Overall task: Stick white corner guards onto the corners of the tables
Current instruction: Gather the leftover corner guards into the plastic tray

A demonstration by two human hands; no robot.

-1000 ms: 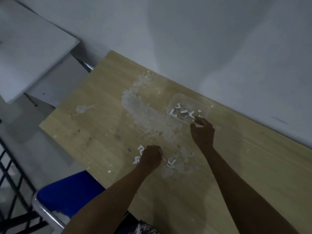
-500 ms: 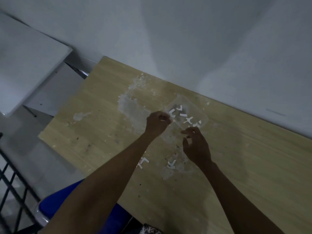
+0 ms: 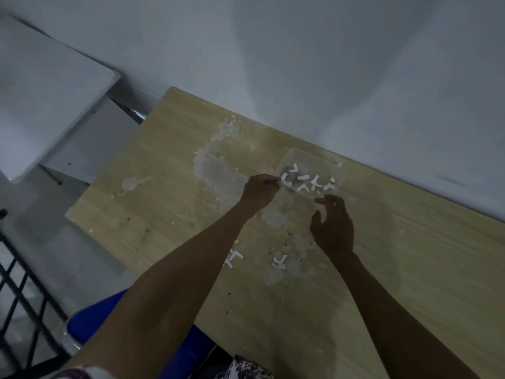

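Left hand [image 3: 259, 188] has come up from the loose corner guards [image 3: 234, 259] near the table [image 3: 410, 269] edge to the clear tray [image 3: 311, 173] w/ the rest, fingers curled, pinching smth white, prob a guard. Right hand [image 3: 332, 228] backed off the tray, fingers loose, empty. No corners done yet imo.

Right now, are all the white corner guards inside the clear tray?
No: two guards lie loose on the table, outside the tray.
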